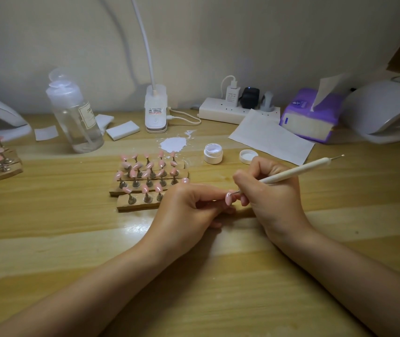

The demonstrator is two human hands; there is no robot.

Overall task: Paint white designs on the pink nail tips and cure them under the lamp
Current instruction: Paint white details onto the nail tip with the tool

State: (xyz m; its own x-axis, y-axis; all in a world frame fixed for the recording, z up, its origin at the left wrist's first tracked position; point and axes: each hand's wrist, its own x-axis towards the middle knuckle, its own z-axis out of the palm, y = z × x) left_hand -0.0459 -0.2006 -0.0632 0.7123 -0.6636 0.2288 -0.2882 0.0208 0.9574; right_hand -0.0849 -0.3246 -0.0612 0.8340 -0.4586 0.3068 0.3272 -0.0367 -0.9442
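Nearest us, our left hand (189, 207) pinches one pink nail tip (229, 198) on its stand, while our right hand (270, 190) grips the dotting pen (298, 169), its metal point touching that tip. Just beyond on the left stand the wooden holders (131, 205) with more pink tips. Farther off, the small open jar (213, 153) holds white gel, its lid (248, 156) just right. At far right sits the curing lamp (386, 110).
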